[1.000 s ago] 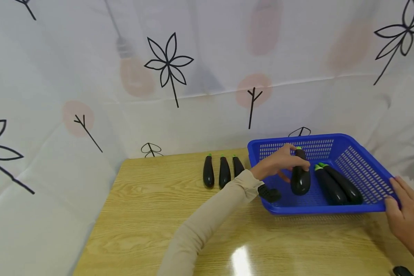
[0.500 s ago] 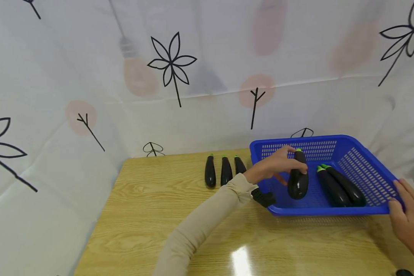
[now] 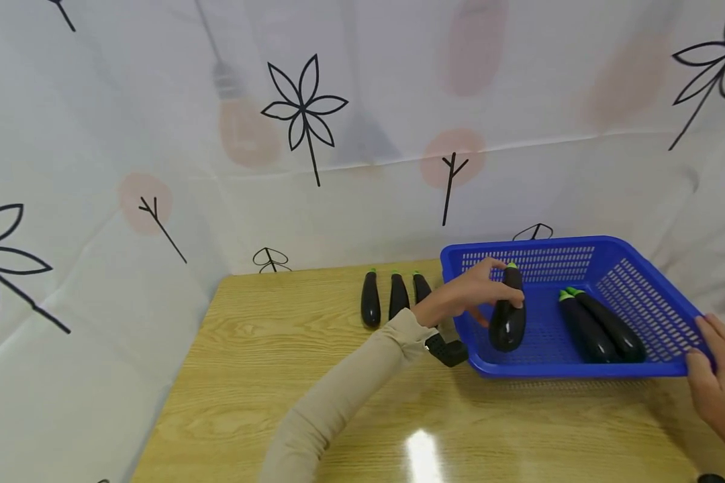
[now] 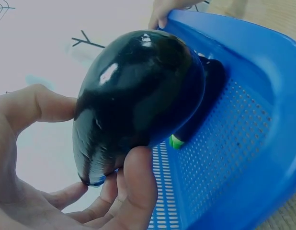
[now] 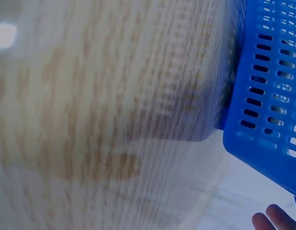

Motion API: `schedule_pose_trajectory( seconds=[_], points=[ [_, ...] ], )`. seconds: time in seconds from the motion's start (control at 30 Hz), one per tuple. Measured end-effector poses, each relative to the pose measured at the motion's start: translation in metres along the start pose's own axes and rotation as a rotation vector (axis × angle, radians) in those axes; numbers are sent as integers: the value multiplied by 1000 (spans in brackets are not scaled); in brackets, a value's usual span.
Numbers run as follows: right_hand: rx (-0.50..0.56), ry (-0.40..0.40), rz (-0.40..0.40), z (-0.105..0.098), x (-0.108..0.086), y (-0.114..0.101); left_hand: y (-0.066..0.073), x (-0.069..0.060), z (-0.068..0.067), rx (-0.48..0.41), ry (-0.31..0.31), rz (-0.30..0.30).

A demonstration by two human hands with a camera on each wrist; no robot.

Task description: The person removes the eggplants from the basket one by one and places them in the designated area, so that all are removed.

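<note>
My left hand (image 3: 468, 293) pinches a dark, glossy eggplant (image 3: 507, 329) between thumb and fingers, its green stem end pointing up. It hangs over the left part of a blue plastic basket (image 3: 568, 369). In the left wrist view the rounded end of this eggplant (image 4: 143, 81) fills the middle. Two more eggplants (image 3: 585, 330) lie side by side inside the basket toward the right. My right hand (image 3: 721, 386) grips the basket's right rim with the thumb on top; in the right wrist view only some fingertips (image 5: 277, 219) show.
Left of the basket, three eggplants stand in a row on the wooden table (image 3: 266, 362): a left one (image 3: 370, 302), a middle one (image 3: 398, 295) and a right one (image 3: 421, 287), partly behind my left arm. A patterned white cloth (image 3: 362, 134) hangs behind.
My left hand has moved left with the eggplant, toward the basket's left side. The right hand keeps its grip on the rim. The head view has shifted slightly.
</note>
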State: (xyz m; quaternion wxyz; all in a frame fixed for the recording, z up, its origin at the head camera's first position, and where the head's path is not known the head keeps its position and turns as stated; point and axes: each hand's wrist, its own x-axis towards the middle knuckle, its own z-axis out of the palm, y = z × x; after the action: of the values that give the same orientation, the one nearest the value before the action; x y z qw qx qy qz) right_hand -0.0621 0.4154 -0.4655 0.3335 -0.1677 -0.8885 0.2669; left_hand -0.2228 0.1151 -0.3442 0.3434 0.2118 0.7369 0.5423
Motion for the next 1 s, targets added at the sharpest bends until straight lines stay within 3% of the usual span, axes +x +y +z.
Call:
schedule_pose_trajectory(
  seconds=[0.53, 0.83, 1.0],
  points=[
    [-1, -13, 15, 0, -1, -1, -17, -11, -12, -25, 9, -13],
    [44, 26, 10, 2, -1, -1, -24, -21, -25, -1, 10, 14],
    [9, -2, 24, 2, -1, -2, -26, -27, -33, 7, 16, 29]
  ],
)
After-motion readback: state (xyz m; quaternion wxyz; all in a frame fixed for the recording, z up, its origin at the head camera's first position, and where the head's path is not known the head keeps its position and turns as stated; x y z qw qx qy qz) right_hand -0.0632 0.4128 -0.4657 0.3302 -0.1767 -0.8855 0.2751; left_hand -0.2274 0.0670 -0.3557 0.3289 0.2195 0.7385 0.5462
